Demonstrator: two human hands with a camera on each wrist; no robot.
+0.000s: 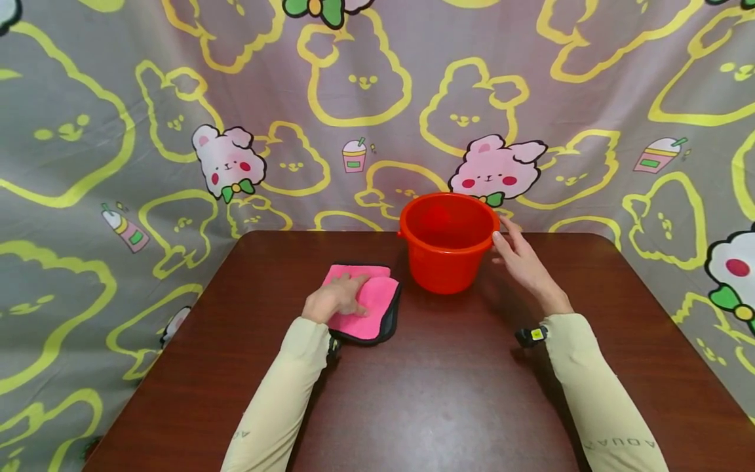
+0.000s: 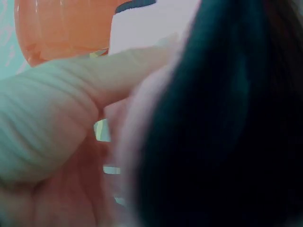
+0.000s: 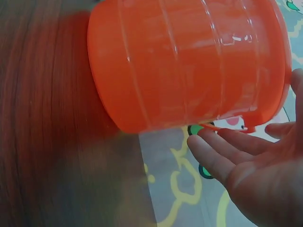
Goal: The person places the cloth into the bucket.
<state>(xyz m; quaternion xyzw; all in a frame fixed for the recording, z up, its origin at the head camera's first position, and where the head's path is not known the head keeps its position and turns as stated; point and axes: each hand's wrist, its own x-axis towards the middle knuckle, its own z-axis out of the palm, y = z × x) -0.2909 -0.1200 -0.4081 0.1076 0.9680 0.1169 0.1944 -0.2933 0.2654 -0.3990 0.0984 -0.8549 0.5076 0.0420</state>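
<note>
A folded pink cloth point(image 1: 377, 303) with a dark border is on the brown table, left of the red bucket. My left hand point(image 1: 339, 298) lies over it and grips it between thumb and fingers; the fingertips are partly hidden by fabric. In the left wrist view the thumb point(image 2: 128, 71) presses against the pink side, and the dark edge point(image 2: 203, 132) fills the right. The red bucket point(image 1: 445, 262) stands upright. Beside its right rim is my right hand point(image 1: 525, 262), its fingers extended and spread, holding nothing. In the right wrist view those fingers point(image 3: 213, 153) are close to the bucket wall.
The brown table point(image 1: 425, 393) reaches back to a grey curtain point(image 1: 283, 98) printed with yellow outlines and pink rabbits. The bucket stands near the table's back edge. A small handle lug point(image 1: 402, 234) sticks out at the bucket's left rim.
</note>
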